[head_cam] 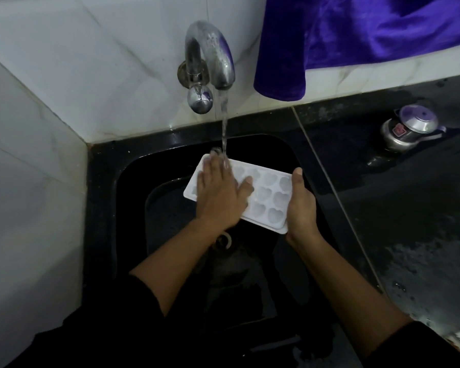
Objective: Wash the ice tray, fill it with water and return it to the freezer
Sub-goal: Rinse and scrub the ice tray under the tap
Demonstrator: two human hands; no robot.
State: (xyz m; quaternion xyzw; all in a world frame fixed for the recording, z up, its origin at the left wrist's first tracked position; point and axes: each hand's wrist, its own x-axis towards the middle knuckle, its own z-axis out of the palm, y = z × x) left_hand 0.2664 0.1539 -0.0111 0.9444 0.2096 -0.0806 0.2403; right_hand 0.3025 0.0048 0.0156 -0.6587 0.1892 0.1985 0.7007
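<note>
the left hand [221, 192] lies flat on top of the ice tray [272, 199], fingers straight and close together, pressing on the hollows, with its fingertips under the stream of water [224, 120]. the right hand [300, 205] grips the tray's right end, thumb laid along the rim; its fingers are hidden beneath. both forearms are bare, reaching out from dark sleeves.

the white tray is held tilted over the black sink [104, 181], below the tap [210, 57] on the pale tiled wall [51, 102]. to the right runs a dark, wet counter [409, 208].

there is one tray, its hollows heart-shaped; the left hand covers part of it, so their number cannot be told. one chrome tap, one purple cloth [356, 35] hanging at the top right, and one small metal pot [406, 131] with a lid on the counter.
</note>
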